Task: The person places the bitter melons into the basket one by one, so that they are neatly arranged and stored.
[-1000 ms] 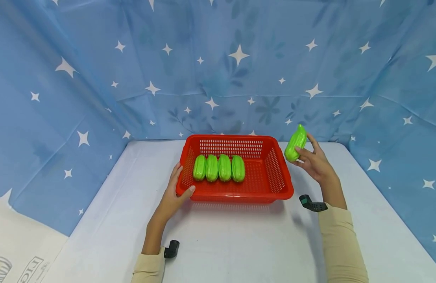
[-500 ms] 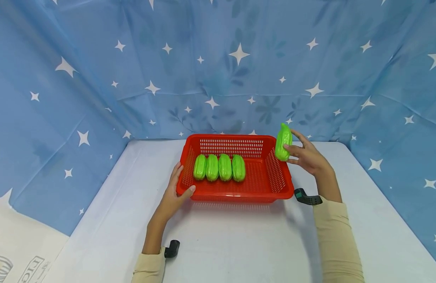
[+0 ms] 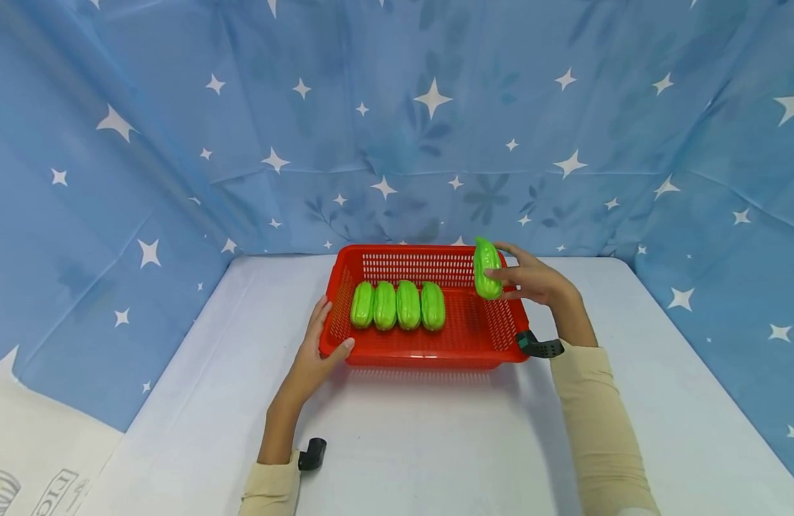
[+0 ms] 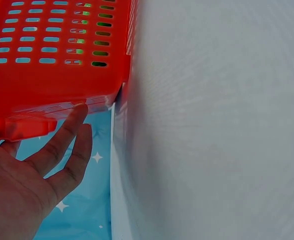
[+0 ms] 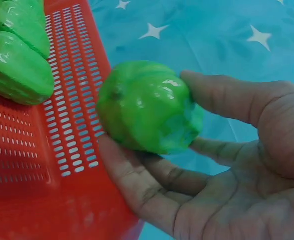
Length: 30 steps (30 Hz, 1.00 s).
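Note:
A glossy green ribbed vegetable (image 3: 487, 269) with a pointed tip is pinched between the thumb and fingers of my right hand (image 3: 529, 278). It hangs over the right part of a red plastic basket (image 3: 429, 354). In the right wrist view, its rounded end (image 5: 144, 107) faces the camera. Several similar green vegetables (image 3: 408, 306) lie side by side in the basket's left half. My left hand (image 3: 313, 365) rests spread at the basket's front left corner, thumb at the front rim. The left wrist view shows its fingers (image 4: 69, 170) loosely extended, one fingertip against the basket.
The basket stands on a white-covered table (image 3: 423, 444), near its back edge. A blue curtain (image 3: 397, 129) with white stars hangs behind and at both sides. Both wrists carry small black devices (image 3: 313, 454).
My right hand has carried the green vegetable leftward, from beyond the basket's right side to over its right part. The left hand and the row of vegetables have stayed put.

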Tool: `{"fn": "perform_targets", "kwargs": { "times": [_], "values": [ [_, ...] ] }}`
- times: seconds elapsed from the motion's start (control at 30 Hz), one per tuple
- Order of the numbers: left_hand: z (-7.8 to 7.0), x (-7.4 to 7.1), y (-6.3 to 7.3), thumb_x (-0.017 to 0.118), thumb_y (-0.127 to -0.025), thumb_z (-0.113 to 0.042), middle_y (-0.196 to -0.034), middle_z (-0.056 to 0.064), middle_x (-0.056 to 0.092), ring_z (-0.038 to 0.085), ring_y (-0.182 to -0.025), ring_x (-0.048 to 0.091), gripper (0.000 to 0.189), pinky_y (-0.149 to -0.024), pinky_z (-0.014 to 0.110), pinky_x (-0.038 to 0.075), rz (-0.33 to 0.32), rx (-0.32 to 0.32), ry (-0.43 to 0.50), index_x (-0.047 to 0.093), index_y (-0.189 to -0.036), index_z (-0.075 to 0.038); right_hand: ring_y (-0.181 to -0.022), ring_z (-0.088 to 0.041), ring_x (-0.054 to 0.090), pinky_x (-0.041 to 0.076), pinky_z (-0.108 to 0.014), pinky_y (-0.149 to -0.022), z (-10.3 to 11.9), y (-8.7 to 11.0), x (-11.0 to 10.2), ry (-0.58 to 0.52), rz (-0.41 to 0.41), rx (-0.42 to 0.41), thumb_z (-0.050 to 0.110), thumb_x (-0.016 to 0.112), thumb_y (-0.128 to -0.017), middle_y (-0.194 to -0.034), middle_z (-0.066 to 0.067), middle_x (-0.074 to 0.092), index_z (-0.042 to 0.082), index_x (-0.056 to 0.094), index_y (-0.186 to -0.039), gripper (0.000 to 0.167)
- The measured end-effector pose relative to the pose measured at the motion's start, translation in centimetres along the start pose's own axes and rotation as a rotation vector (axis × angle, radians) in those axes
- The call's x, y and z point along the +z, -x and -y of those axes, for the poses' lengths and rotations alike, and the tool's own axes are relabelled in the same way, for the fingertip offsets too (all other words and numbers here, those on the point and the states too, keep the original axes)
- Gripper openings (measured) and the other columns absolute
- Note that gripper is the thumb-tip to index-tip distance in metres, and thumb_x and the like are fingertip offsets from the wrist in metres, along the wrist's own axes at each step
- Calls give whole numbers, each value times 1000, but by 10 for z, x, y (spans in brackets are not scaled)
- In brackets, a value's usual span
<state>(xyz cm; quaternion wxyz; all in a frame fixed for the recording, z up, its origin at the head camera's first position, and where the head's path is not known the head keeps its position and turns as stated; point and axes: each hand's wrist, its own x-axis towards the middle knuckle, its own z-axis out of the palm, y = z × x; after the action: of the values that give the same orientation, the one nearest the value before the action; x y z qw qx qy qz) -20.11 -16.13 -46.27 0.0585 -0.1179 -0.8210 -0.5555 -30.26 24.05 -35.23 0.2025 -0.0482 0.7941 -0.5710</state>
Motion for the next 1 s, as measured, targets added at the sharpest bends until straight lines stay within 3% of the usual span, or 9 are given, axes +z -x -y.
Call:
{"fn": "perform_targets", "kwargs": {
  "times": [0.2, 0.37, 0.8, 1.0],
  "values": [
    [0, 0, 2, 68, -89, -39, -164, -13, 7, 22, -153, 11, 85, -110, 51, 38, -5, -10, 4, 19, -156, -24, -120, -35, 52, 48, -56, -100, 11, -13, 14, 115, 32, 81, 20, 61, -96, -148, -25, 26, 11, 3, -156, 84],
    [-1, 0, 0, 68, -89, -39, -164, -12, 7, 21, -152, 12, 84, -110, 51, 38, 1, -1, 1, 19, -156, -25, -134, -42, 38, 46, -59, -102, 16, -20, 25, 182, 70, 149, 16, 59, -96, -153, -26, 18, 7, 1, -155, 83],
    [0, -1, 0, 68, -90, -38, -165, -9, 7, 23, -152, 12, 85, -113, 52, 34, -6, -4, -11, 18, -157, -22, -136, -44, 38, 46, -57, -102, 14, -42, 43, 228, 150, 308, 15, 57, -96, -155, -25, 15, 6, -1, -155, 83],
    [0, 0, 0, 68, -89, -38, -164, -13, 6, 22, -152, 13, 85, -111, 50, 38, 1, -15, 4, 18, -157, -25, -132, -46, 43, 54, -54, -92, 7, -54, 50, 242, 172, 386, 13, 59, -95, -155, -25, 18, 6, 0, -156, 85]
  ]
}}
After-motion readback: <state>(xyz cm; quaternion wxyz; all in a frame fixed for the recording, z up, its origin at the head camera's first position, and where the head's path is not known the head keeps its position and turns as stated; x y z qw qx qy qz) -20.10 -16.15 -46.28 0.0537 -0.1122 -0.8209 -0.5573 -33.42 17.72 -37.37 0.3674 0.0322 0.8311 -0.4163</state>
